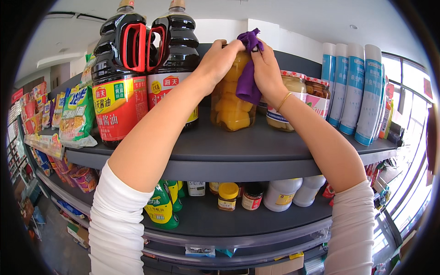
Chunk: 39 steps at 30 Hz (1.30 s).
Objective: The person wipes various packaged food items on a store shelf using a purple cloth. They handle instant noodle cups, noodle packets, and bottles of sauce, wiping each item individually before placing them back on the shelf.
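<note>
A glass jar of yellow fruit [233,103] stands upright on the grey top shelf [213,147]. My left hand [220,63] is at the jar's top from the left, its fingers around the upper part and touching the cloth. In my right hand [266,70] is a purple cloth [248,84], bunched over the jar's lid and hanging down its right side. The lid itself is hidden by the cloth and fingers.
Large soy sauce bottles [118,103] with red handles stand left of the jar. Close on the right are jars with checked lids [285,115], then tall blue spray cans [354,92]. Smaller jars [228,196] and green bottles [161,206] occupy the shelf below.
</note>
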Motion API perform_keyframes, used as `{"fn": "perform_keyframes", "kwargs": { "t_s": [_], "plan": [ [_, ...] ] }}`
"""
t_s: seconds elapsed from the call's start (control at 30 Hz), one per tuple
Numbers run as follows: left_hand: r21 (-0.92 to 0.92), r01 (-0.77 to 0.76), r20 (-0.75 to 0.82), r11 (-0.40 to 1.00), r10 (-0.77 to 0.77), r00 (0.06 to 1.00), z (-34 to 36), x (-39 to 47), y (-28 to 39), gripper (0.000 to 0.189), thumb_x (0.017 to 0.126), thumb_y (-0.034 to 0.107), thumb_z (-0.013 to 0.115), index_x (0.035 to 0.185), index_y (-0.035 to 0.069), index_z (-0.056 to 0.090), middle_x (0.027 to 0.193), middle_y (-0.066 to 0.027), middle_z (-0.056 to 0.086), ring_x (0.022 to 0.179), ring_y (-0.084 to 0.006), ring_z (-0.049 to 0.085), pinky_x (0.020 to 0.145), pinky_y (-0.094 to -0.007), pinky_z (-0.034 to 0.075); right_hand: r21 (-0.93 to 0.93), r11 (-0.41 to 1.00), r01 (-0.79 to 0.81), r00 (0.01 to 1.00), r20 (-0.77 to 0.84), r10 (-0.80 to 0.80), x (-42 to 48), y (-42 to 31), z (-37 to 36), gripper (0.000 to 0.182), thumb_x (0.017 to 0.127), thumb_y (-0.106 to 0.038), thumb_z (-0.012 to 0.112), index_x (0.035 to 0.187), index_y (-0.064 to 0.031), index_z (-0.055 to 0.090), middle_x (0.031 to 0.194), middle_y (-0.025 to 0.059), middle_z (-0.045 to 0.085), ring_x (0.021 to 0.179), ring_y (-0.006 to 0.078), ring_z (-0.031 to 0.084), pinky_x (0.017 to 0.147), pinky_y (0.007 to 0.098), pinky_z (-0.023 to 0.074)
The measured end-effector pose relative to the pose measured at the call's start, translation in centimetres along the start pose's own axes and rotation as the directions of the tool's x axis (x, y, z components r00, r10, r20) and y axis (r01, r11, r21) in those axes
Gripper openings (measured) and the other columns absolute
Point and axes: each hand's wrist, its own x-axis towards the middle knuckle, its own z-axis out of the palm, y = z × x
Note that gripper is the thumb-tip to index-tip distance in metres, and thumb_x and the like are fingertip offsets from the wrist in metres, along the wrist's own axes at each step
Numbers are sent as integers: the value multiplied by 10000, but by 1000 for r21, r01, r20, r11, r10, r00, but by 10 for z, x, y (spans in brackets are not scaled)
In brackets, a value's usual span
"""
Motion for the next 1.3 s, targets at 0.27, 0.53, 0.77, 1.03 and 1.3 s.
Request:
{"fn": "perform_keyframes", "kwargs": {
  "t_s": [0.27,0.53,0.77,1.03,1.3],
  "plan": [
    [118,-97,193,988,73,978,-24,6,-2,780,729,276,692,1383,-26,394,1357,-200,473,1295,-265,411,1069,-346,306,164,968,-188,982,42,184,1,-24,-4,316,981,-103,376,1243,-17,531,1208,153,534,1103,282,549,947,324,432],
    [785,-300,-2,541,487,873,-2,7,-9,868,621,444,830,1218,-84,487,1335,-295,420,1247,-437,440,1010,-429,438,-164,949,269,963,21,-269,3,-14,-6,351,910,56,368,1161,-26,599,1201,147,551,1134,296,548,996,351,423],
    [580,-322,-67,748,438,896,1,12,-25,840,695,350,766,1333,-56,400,1367,-286,393,1318,-390,366,1084,-419,345,-190,919,347,934,-18,-356,4,-10,-9,364,886,83,376,1149,-25,603,1169,158,564,1098,307,563,976,356,436],
    [500,-269,-87,823,356,930,-5,8,-23,803,795,200,643,1453,-22,239,1406,-317,357,1312,-387,394,1080,-389,348,-68,957,283,955,-69,-287,7,-22,-8,348,891,82,385,1158,-6,591,1143,158,561,1070,284,570,957,333,437],
    [861,-290,87,417,442,893,8,-7,-6,900,777,286,721,1457,-7,209,1342,-320,443,1195,-452,484,1017,-422,429,-14,965,261,956,-138,-261,13,-27,-12,345,915,41,379,1205,5,563,1089,128,584,970,206,564,855,298,459]
  ]
}}
